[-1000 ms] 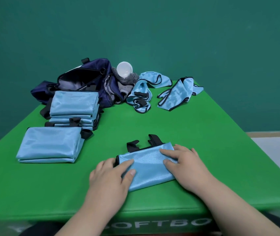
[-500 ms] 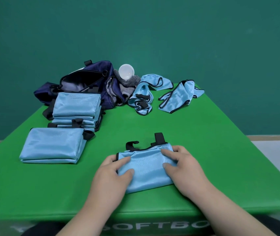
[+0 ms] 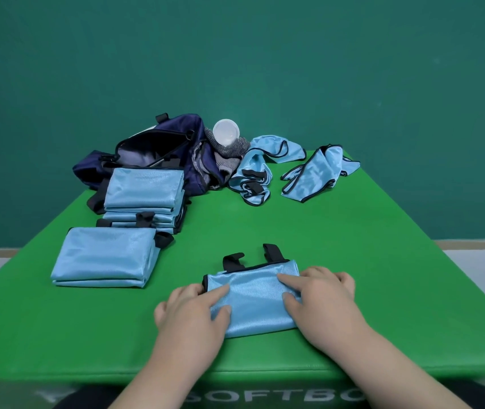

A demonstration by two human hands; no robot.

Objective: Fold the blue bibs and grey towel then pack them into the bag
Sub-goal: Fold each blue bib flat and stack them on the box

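Left hand and right hand press down with loosely spread fingers on a folded blue bib lying between them.

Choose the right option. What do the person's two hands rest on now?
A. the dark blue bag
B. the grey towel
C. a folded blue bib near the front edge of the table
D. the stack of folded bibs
C: the left hand and the right hand both lie on the folded blue bib, near the front edge of the green table.
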